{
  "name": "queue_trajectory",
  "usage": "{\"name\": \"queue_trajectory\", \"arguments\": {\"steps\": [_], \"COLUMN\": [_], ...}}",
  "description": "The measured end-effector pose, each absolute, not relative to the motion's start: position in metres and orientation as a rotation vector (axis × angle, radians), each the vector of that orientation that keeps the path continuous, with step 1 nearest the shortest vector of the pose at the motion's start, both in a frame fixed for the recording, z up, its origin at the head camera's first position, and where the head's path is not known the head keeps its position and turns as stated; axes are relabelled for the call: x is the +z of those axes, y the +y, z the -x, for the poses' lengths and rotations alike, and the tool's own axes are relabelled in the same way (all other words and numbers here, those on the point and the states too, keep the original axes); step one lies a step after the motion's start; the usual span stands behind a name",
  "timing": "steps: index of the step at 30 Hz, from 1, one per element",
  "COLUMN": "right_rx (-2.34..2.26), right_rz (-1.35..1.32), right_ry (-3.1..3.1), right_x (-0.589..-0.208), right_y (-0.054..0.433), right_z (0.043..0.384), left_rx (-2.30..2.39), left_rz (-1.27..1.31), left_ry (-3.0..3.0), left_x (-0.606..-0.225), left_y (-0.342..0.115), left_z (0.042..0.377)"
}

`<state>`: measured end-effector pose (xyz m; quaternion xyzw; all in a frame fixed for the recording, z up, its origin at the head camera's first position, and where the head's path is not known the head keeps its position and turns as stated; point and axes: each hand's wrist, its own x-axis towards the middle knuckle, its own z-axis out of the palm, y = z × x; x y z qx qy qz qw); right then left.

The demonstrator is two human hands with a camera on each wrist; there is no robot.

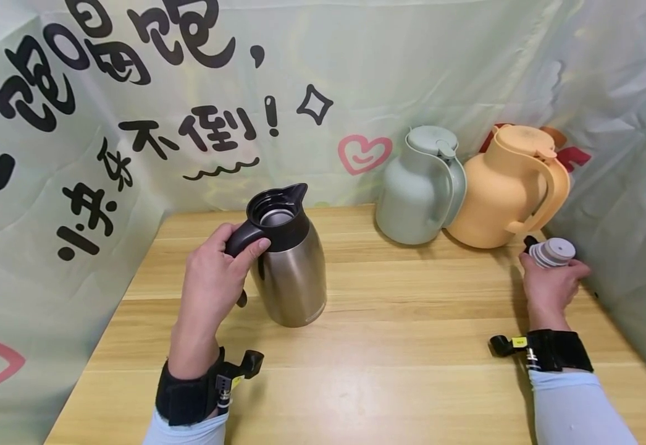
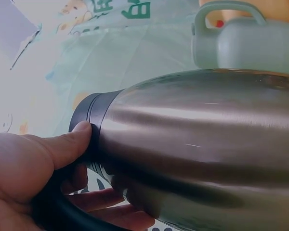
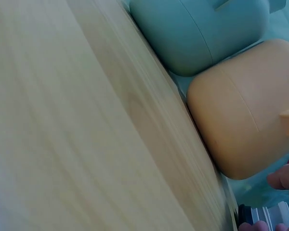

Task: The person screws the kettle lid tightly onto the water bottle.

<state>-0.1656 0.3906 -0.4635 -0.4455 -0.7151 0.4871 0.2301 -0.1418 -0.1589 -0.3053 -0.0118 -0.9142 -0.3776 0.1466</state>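
Note:
My left hand [image 1: 217,266] grips the black handle [image 2: 62,202] of a brushed-steel thermos jug [image 1: 292,284], thumb up against the black collar. The jug stands upright on the table, its top open and its inner neck showing. At the far right, my right hand [image 1: 551,290] holds the jug's stopper lid [image 1: 556,250], pale ridged plug upward and black part below. In the right wrist view, the stopper lid [image 3: 267,214] appears in the bottom corner beside the fingertips; much of that hand is cut off.
Behind on the wooden table [image 1: 356,364] stand a grey-green jug [image 1: 409,191] and, close beside it, an orange jug [image 1: 484,198] just left of my right hand. Printed cloth walls [image 1: 278,37] rise along the back and both sides.

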Motion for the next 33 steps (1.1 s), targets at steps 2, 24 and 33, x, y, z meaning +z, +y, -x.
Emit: {"name": "queue_trajectory", "arguments": {"steps": [2, 24, 33], "right_rx": [1.328, 1.171, 1.190], "right_rz": [1.222, 1.232, 1.215], "right_ry": [-2.001, -2.321, -2.345], "right_x": [-0.464, -0.460, -0.459], "right_y": [0.393, 0.422, 0.426], "right_z": [0.165, 0.166, 0.165], "left_rx": [-1.084, -1.065, -1.086], "left_rz": [0.040, 0.070, 0.059], "left_ry": [-2.628, -2.614, -2.649], "left_x": [-0.306, -0.307, -0.305], "left_y": [-0.159, -0.160, -0.160], "left_z": [0.142, 0.145, 0.146]}}
